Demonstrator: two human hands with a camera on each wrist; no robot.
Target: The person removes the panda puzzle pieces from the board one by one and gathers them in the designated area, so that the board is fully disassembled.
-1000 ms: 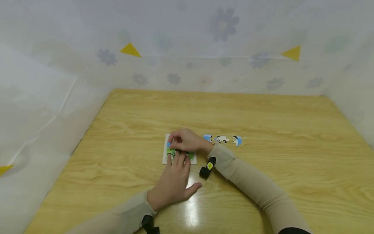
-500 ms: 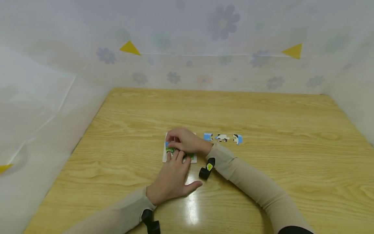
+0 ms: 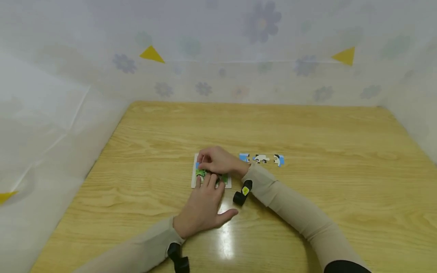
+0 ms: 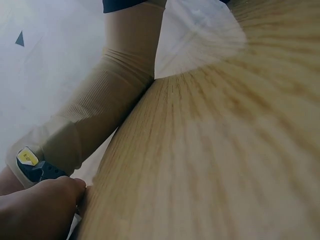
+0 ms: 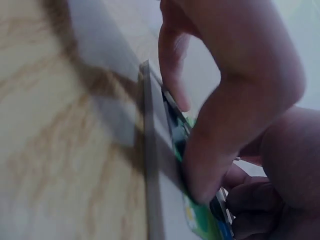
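Now right hand (image 3: 218,162) pinching a puzzle piece (image 3: 201,172) on the puzzle board (image 3: 194,182), left hand (image 3: 204,206) lying flat, fingers pressing beside it, three loose pieces (image 3: 261,159) sitting nearby.

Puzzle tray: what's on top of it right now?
On the puzzle tray lie green and blue pieces, with left hand fingers pressing and right hand curled over them. The hands hide most of the picture.

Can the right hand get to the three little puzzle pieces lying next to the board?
Probably yes. The three loose pieces lie on bare table just beside the right hand, nothing between, though its fingers are pressing on the puzzle board.
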